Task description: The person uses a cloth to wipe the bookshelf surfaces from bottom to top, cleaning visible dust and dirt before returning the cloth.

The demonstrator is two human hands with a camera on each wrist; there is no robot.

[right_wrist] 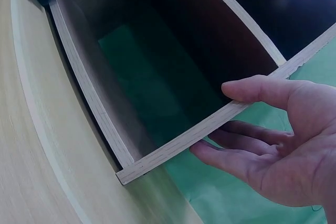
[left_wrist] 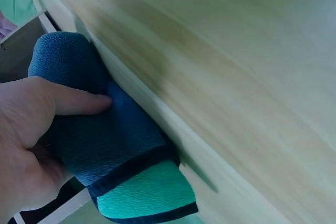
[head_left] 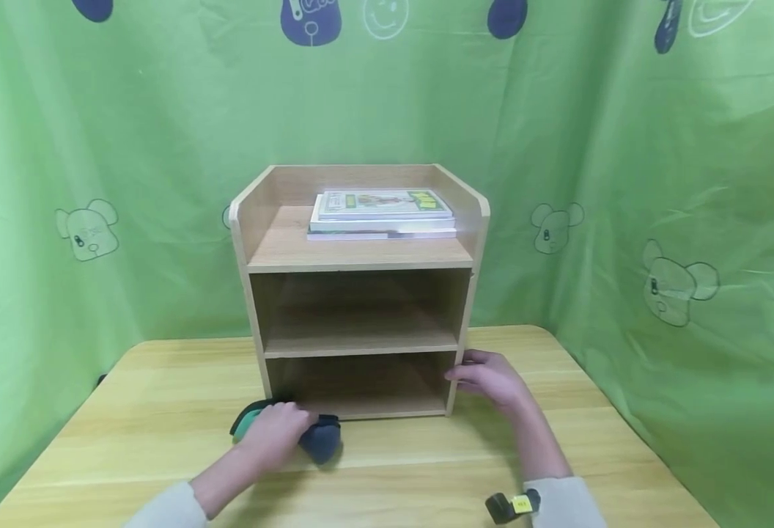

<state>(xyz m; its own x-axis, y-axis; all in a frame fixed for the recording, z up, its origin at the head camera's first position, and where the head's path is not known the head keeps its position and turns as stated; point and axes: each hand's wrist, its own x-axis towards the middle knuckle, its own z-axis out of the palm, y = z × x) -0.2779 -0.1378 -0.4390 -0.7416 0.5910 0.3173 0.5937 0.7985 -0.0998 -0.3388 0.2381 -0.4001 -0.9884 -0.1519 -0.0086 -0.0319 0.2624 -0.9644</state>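
In the head view my left hand (head_left: 275, 433) grips a bundle of folded cloths at the front left corner of a wooden shelf (head_left: 360, 346). The left wrist view shows a dark blue cloth (left_wrist: 121, 124) with black edging, lying over a green cloth (left_wrist: 147, 190); the thumb presses on the blue one. My right hand (head_left: 492, 378) is at the shelf's lower right side. Up close in the right wrist view, its thumb lies inside the side panel (right_wrist: 178, 142) and the fingers lie outside, pinching the panel's front edge.
A stack of books (head_left: 383, 215) lies on the shelf's top board. The shelf stands on a light wooden table (head_left: 182, 389), with a green patterned curtain (head_left: 182, 110) behind and at the sides. A black strap with a yellow tag (head_left: 521, 504) is at the right cuff.
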